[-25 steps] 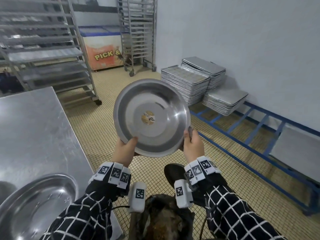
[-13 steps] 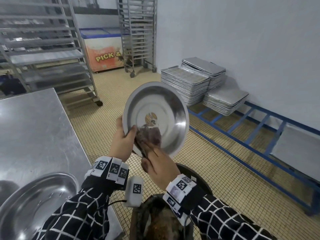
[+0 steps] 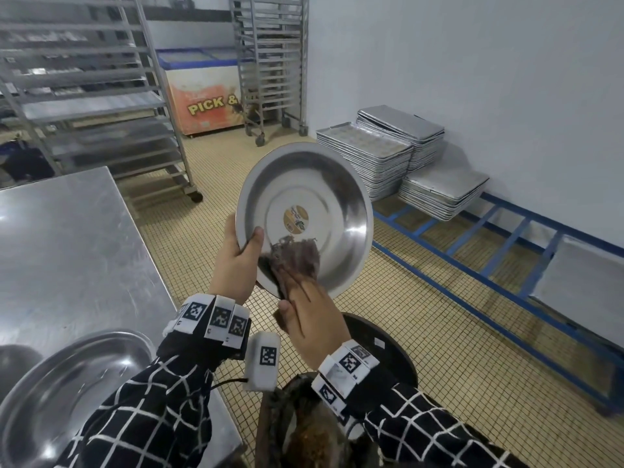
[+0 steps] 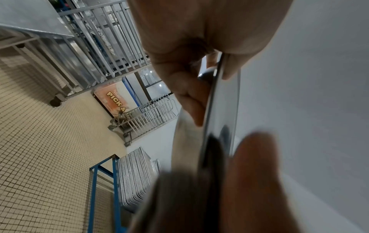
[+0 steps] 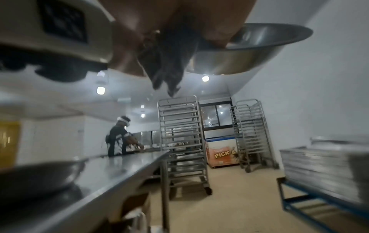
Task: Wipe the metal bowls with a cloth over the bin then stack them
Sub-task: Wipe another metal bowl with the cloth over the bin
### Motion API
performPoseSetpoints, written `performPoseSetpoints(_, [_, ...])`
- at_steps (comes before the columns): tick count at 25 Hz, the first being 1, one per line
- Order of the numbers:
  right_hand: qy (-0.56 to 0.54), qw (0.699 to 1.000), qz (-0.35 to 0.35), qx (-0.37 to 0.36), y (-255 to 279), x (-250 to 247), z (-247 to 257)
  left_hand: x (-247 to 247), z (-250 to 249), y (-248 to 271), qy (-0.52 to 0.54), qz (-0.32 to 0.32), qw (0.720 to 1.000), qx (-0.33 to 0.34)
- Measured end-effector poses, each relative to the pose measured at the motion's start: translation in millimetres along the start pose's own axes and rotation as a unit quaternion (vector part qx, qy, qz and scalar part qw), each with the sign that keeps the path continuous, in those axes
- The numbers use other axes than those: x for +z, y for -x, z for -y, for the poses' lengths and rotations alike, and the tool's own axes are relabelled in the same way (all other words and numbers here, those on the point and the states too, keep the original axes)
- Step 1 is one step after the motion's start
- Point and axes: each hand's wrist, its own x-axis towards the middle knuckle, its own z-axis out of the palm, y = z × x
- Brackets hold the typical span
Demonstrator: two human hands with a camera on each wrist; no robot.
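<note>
I hold a round metal bowl point(image 3: 324, 197) tilted toward me above the floor, with a small round sticker in its middle. My left hand point(image 3: 236, 258) grips its left rim point(image 4: 217, 100), thumb inside and fingers behind. My right hand point(image 3: 310, 315) presses a dark brown cloth point(image 3: 297, 258) flat against the lower inside of the bowl; the cloth's loose end point(image 5: 167, 66) hangs below the hand by the bowl point(image 5: 249, 52). A dark round bin point(image 3: 381, 346) with brown waste sits below my hands. A second metal bowl point(image 3: 67, 393) rests on the steel table point(image 3: 67, 238) at lower left.
Stacks of metal trays point(image 3: 388, 153) lie on a low blue frame point(image 3: 506, 231) along the right wall. Wheeled tray racks point(image 3: 101, 96) and an orange chest freezer point(image 3: 202, 103) stand at the back. Another person point(image 5: 119, 137) works at the far end of the table.
The right hand left the bowl's right rim and now presses the cloth inside the bowl. The left hand alone carries the bowl, which has tilted and shifted slightly right.
</note>
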Motion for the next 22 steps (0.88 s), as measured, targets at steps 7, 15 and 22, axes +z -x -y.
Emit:
performPoseSetpoints(7, [0.142,0.984,-0.033,0.102,-11.6,-27.9,-93.9,-4.0,-1.5,-3.1,0.024,0.031,0.999,-0.013])
performPoseSetpoints(15, [-0.165,0.931,-0.136,0.295,-54.9,-85.5,-100.3,-5.6,5.3,-12.4,0.095,0.055,0.986,-0.129])
performPoseSetpoints(22, [-0.251,0.871,-0.218,0.362,-58.8,-89.5,-93.5,5.2,-2.0,-16.9,0.032,0.017,0.998,-0.057])
